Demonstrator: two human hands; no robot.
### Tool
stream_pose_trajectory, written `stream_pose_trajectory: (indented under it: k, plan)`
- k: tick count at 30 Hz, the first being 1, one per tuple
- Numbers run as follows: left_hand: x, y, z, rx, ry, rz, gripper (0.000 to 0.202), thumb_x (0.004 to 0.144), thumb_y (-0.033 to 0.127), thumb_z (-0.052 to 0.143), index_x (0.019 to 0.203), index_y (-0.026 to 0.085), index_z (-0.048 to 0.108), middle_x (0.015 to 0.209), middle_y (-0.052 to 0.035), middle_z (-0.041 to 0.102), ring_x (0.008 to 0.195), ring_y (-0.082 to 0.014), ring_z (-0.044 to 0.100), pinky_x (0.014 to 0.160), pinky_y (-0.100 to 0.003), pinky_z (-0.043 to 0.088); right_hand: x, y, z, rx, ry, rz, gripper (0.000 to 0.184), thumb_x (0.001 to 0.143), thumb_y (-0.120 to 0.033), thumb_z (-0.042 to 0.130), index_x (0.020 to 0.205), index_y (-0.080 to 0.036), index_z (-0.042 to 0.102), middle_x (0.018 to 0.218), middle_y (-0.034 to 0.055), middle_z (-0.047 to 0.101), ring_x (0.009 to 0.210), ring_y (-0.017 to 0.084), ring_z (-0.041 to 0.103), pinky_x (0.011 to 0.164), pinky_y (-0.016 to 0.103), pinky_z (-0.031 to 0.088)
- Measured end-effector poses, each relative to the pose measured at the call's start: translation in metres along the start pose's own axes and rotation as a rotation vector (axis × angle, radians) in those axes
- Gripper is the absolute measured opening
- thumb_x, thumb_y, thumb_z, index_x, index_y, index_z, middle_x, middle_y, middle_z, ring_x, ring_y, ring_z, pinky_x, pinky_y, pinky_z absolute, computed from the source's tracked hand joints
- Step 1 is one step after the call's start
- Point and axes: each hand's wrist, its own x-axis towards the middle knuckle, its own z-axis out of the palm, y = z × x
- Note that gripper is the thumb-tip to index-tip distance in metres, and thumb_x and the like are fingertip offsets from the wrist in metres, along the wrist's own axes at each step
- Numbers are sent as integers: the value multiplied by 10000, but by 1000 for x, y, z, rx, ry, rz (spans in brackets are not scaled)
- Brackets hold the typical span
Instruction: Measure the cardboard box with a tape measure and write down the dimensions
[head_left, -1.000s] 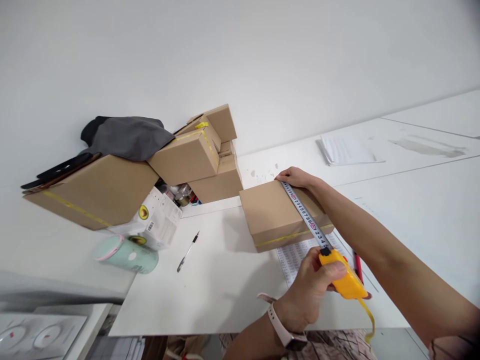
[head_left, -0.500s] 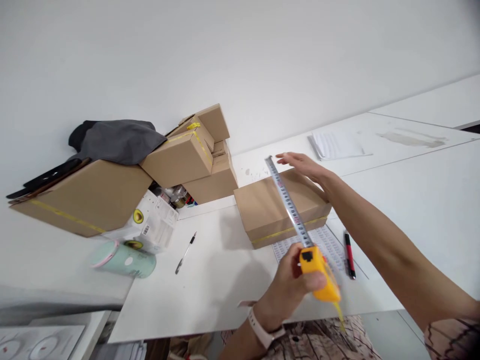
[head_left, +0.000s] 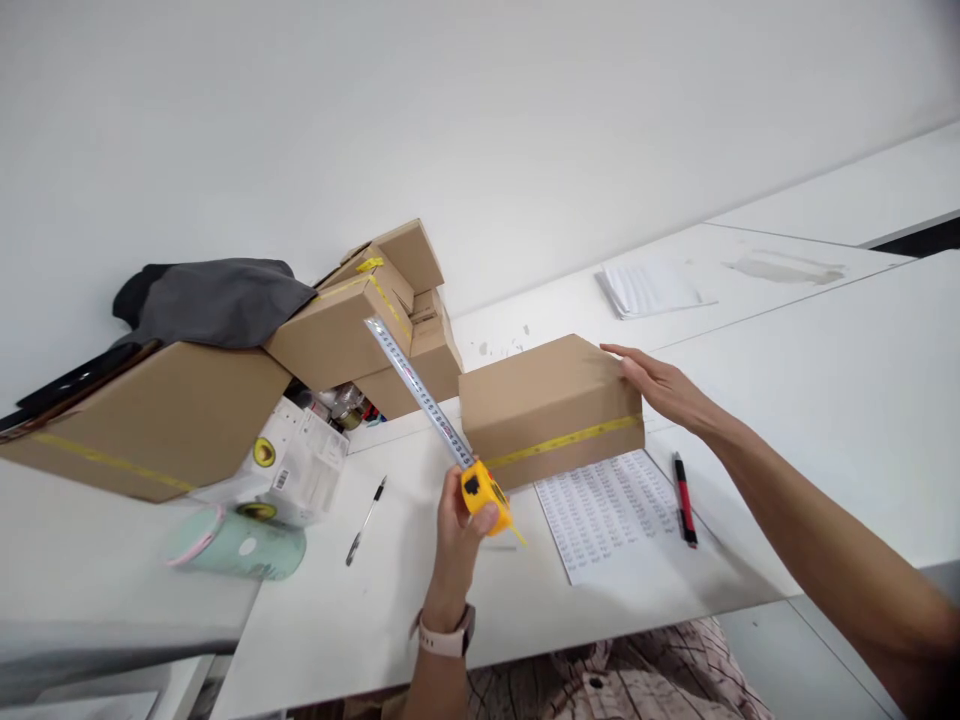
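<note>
My left hand (head_left: 456, 540) is closed around a yellow tape measure (head_left: 489, 497), near the table's front. Its silver blade (head_left: 421, 396) sticks out up and to the left, past the left end of a brown cardboard box (head_left: 547, 400). A yellow strip runs along the box's near side. At the box's right end, my right hand (head_left: 667, 388) grips the edge, thumb on the near side and some fingers behind it. Under and in front of the box lies a printed sheet (head_left: 600, 525). A red and black pen (head_left: 684, 500) rests to the sheet's right.
Stacked cardboard boxes (head_left: 337, 335) with a dark grey cloth (head_left: 217, 300) stand at the left by the wall. Below them are a white avocado-print carton (head_left: 300, 460) and a mint green cylinder (head_left: 255, 543). A black-and-clear pen (head_left: 366, 522) and a paper stack (head_left: 649, 288) lie on the table.
My left hand has carried the extended tape measure left, off the box's top to beside its left end. My right hand has come down from the far side onto the box's right end.
</note>
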Motion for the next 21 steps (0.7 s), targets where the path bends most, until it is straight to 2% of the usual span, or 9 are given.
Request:
stream_pose_trajectory:
  k: [2,5,7,9,10,12,15,18,21]
  plan:
    - [14,18,-5,21,-10,72,684,683,495,841,1254,238,566,1115,-65,629,913,-235,663,796,-365,603,12,-19,-1,-63,24,-65,519,936,-659,511,1289,-324,688,1307,61,689,1234,318,592,1041,424,467]
    - [25,42,-6,69,-10,133,635,711,481,813,1249,239,577,1150,-69,621,942,-230,644,795,-349,597,33,-34,1,-208,116,-123,428,915,-618,564,1023,-251,757,1134,112,684,1090,311,633,999,440,467]
    - [23,49,1,115,11,150,652,706,484,818,1259,237,578,1166,-77,627,960,-232,634,798,-336,587,45,-37,6,-245,151,-223,403,922,-586,562,898,-225,739,1169,138,655,1141,324,609,1035,451,439]
    - [13,46,12,136,4,152,712,680,504,844,1280,238,569,1172,-88,640,949,-236,632,798,-334,577,54,-38,12,-249,103,-351,386,965,-526,498,884,-224,726,1196,141,669,1170,322,597,1046,452,424]
    - [6,42,19,123,-35,133,745,663,513,861,1289,238,564,1165,-92,647,935,-237,634,803,-338,574,57,-39,15,-262,65,-399,384,984,-489,458,898,-228,726,1170,134,693,1149,319,606,1037,455,421]
    - [-9,26,33,57,-188,39,785,643,525,885,1296,233,562,1109,-87,661,905,-231,635,810,-339,565,60,-42,19,-317,18,-443,382,1004,-421,401,950,-238,732,1088,120,737,1072,317,632,1014,471,409]
    - [-27,-6,52,-51,-414,-162,761,613,503,920,1230,214,581,1073,-79,657,894,-209,624,795,-313,544,59,-46,23,-398,53,-472,358,1005,-352,382,1040,-251,723,1089,102,761,1049,310,641,1023,475,373]
    - [-37,-35,64,-93,-451,-262,713,559,500,948,1088,200,576,1151,-85,650,896,-187,612,792,-300,530,55,-46,25,-429,80,-512,366,1023,-309,348,1160,-268,685,1127,75,762,1055,283,643,998,450,378]
    - [-43,-51,69,-105,-465,-291,712,544,522,945,1038,194,551,1164,-84,661,871,-170,608,810,-312,526,54,-44,27,-476,102,-598,411,1015,-214,335,1296,-273,629,1115,65,757,1020,268,636,933,429,391]
